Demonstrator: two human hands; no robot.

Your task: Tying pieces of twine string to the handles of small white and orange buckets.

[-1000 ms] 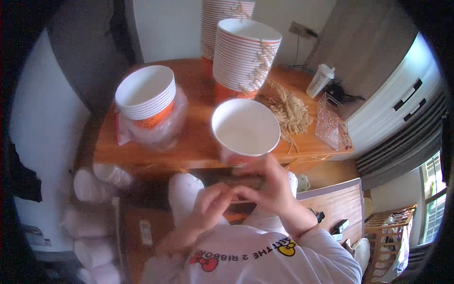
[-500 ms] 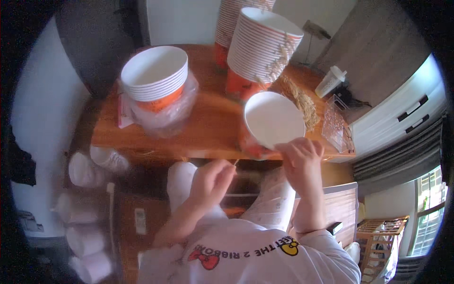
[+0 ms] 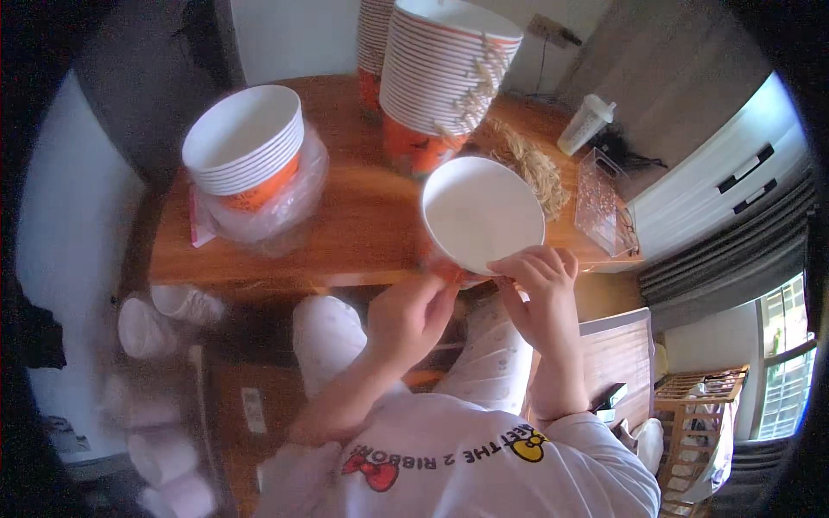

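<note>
A single white-lined paper bucket (image 3: 482,211) with an orange outside stands at the table's front edge, its open mouth tilted toward me. My right hand (image 3: 542,281) is closed at its near rim, thumb and fingers pinched there. Just left of it, my left hand (image 3: 413,315) has its fingers pressed together against the bucket's lower front side. Whatever is between those left fingertips is too small to make out. Behind the bucket rises a tall nested stack of the same buckets (image 3: 445,78), with straw-coloured strands (image 3: 479,95) hanging down its side.
A shorter bucket stack (image 3: 246,142) sits in clear plastic wrap (image 3: 294,207) at the table's left. A bundle of straw-coloured strands (image 3: 535,164), a lidded cup (image 3: 587,121) and a clear box (image 3: 600,203) lie along the right. Another tall stack (image 3: 371,52) stands at the back.
My left hand has moved up and right, from apart in front of the table to the bucket's front side. My right hand stays at the rim. The whole view has shifted slightly.
</note>
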